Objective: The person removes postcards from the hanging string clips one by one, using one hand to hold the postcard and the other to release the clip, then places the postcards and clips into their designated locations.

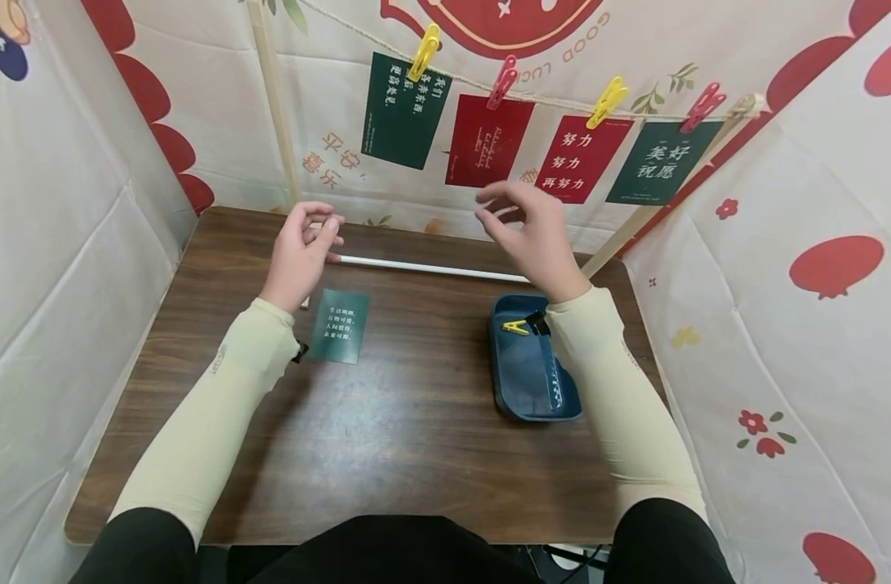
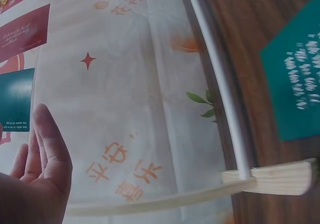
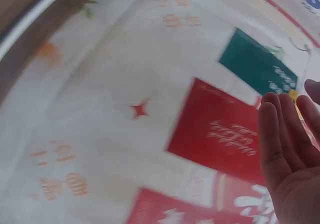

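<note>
My left hand (image 1: 302, 251) hovers over the table's back left, fingers loosely bent and holding nothing. Below it a green card (image 1: 340, 326) with white writing lies on the wood. In front of the hanging cards is my right hand (image 1: 533, 235), fingers relaxed and nothing between them. Four cards hang from a rope: a green card (image 1: 404, 113) under a yellow clothespin (image 1: 425, 52), a red card (image 1: 486, 142) under a pink clothespin (image 1: 503, 82), another red card (image 1: 584, 160) under a yellow clothespin (image 1: 607, 102), and a green card (image 1: 664, 164) under a pink clothespin (image 1: 704, 107).
A blue tray (image 1: 525, 381) stands at the right of the brown table (image 1: 387, 454), with a yellow clothespin (image 1: 515, 328) in it. The wooden frame's posts (image 1: 273, 97) and white crossbar (image 1: 430, 268) stand at the back. Printed cloth walls (image 1: 781, 324) surround the table.
</note>
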`<state>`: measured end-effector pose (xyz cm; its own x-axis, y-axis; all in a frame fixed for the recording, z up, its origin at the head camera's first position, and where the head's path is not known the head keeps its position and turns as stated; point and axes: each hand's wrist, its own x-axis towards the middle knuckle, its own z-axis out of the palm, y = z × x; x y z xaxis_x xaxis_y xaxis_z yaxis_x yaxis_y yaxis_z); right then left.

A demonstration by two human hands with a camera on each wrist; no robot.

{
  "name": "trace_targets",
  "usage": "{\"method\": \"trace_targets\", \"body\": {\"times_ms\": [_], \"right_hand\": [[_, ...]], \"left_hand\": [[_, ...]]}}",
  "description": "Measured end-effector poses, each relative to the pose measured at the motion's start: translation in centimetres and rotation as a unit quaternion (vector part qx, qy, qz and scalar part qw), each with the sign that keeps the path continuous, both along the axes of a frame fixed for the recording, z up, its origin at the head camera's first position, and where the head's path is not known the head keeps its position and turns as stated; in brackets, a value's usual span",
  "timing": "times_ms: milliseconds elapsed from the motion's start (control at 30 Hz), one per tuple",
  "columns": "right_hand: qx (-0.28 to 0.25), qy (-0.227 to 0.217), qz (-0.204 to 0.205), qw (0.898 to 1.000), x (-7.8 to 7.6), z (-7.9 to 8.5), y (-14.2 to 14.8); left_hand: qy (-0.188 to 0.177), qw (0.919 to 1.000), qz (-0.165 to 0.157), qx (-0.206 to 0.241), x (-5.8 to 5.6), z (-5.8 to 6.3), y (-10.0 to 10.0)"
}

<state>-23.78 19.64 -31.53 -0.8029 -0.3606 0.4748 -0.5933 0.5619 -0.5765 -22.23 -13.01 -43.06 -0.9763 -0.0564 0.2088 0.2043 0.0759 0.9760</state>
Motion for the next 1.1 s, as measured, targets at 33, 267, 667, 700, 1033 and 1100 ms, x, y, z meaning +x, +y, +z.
{"method": "trace_targets", "body": {"times_ms": [33,267,667,700,1033,1100], "right_hand": [[-0.006,0.008,0.000,1.000,-0.2,0.6,-0.5],[-0.024,0.045,-0.023,0.998,-1.3,5.1,-3.8],[-0.029,0.053,-0.072,0.996,-4.5,10.0,-9.0],[-0.023,0.052,-0.077,0.995,-4.9,10.3,-9.3],[0.029,-0.007,-0.129,0.991,-6.7,11.3,-11.2],[0.031,-0.016,-0.136,0.990,-6.9,11.2,-11.3]], "left_hand": [[0.003,1.0000,-0.002,0.003,-0.4,0.3,0.1],[0.000,0.9998,-0.005,0.022,-3.2,1.8,1.3],[-0.053,0.9932,-0.019,0.102,-6.8,3.7,3.2],[-0.057,0.9926,-0.020,0.106,-7.0,3.8,3.3],[-0.065,0.9869,-0.021,0.146,-7.9,4.4,4.0],[-0.059,0.9870,-0.018,0.148,-7.9,4.2,4.0]]}}
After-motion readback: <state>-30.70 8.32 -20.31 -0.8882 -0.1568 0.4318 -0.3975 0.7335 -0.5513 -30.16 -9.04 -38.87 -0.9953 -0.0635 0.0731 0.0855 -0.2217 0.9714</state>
